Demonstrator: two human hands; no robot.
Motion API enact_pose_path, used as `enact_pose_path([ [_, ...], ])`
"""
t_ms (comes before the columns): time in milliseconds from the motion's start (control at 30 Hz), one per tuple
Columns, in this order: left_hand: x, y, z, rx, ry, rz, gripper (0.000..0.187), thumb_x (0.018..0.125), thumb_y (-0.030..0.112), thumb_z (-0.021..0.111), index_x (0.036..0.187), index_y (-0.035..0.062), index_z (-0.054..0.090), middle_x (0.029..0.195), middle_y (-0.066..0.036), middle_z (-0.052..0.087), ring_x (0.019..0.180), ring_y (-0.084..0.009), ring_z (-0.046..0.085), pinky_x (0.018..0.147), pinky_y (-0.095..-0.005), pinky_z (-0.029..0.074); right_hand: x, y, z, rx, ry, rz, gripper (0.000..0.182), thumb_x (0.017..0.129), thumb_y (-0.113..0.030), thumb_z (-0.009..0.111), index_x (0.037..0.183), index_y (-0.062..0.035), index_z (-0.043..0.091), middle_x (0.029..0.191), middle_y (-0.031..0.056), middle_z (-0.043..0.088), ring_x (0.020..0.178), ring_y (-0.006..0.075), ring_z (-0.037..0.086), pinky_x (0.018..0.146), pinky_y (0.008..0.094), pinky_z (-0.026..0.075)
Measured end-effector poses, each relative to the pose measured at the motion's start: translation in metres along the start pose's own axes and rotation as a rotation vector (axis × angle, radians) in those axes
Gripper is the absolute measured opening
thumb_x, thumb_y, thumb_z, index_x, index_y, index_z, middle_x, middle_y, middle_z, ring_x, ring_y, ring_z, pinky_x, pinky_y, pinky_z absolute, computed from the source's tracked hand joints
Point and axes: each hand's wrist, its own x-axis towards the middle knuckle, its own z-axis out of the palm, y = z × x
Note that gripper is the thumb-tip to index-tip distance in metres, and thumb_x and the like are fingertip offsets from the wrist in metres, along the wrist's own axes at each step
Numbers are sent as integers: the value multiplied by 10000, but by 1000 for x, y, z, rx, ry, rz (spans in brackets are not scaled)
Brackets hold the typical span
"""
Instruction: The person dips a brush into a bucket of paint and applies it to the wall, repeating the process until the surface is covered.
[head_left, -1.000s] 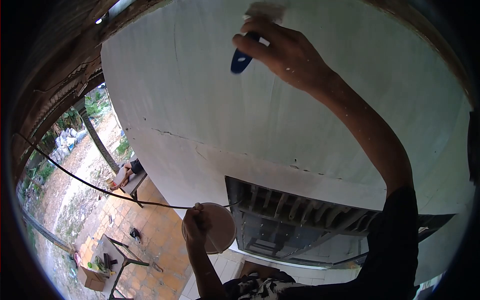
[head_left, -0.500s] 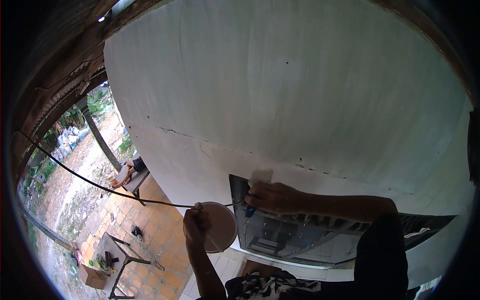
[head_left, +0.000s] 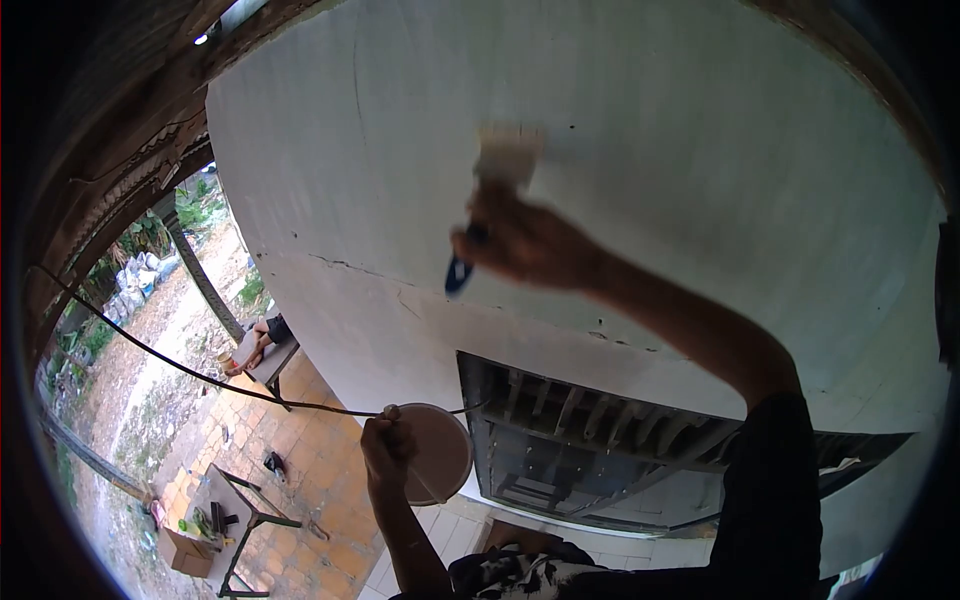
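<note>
A wide paintbrush (head_left: 508,158) with pale bristles and a blue handle is in my right hand (head_left: 525,240). The bristles point up and overlap the upper part of the pale wall (head_left: 680,220); hand and brush are blurred by motion. Lower down, my left hand (head_left: 388,447) is closed on the rim of a round bucket (head_left: 440,455), whose top shows a pale brownish surface. A dark cable (head_left: 230,383) runs past the left hand and behind the bucket toward the window.
Below the wall's crack (head_left: 345,265) is a dark-framed window (head_left: 560,470) with slats on top. At lower left, tables (head_left: 232,520) stand on orange tiles, one beside a cardboard box (head_left: 185,553). A person (head_left: 262,345) is on a bench farther back.
My right hand has risen with the paintbrush from the window's top edge to the upper wall, uncovering the slats. The left hand and bucket have barely moved.
</note>
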Motion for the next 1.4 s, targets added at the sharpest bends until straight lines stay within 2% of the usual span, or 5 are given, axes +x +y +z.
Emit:
enact_pose_path([
  [567,2,-30,-13,105,42,-146,175,813,259,448,844,123,553,543,59,281,400,-77,246,350,-238,214,-175,-220,-118,788,-229,1208,165,834,-71,695,965,-41,600,920,134,574,729,274,640,546,383,507],
  [733,14,-42,-23,78,-62,-215,123,814,246,476,851,138,522,546,72,272,410,-64,217,379,-239,199,-219,-237,-154,1055,250,2402,141,892,-94,651,971,11,599,889,143,643,759,254,676,707,394,600],
  [967,25,-47,-20,121,-21,-293,142,800,258,492,857,130,517,542,60,277,409,-72,215,382,-245,196,-187,-242,-193,1438,1038,2584,192,906,-103,628,1060,5,589,919,122,644,833,250,672,791,405,585],
  [1200,28,-52,-6,153,-79,-326,146,801,255,489,865,126,518,544,58,274,412,-76,220,386,-245,195,-168,-250,-201,1681,420,2396,350,927,-92,600,1248,11,508,917,52,578,668,106,537,569,249,446],
  [1400,29,-52,7,194,-54,-304,159,785,273,497,822,124,542,527,60,278,390,-75,234,356,-244,203,-108,-126,-187,550,89,1588,470,915,-6,547,1368,-46,428,855,125,589,644,165,559,588,331,474],
])
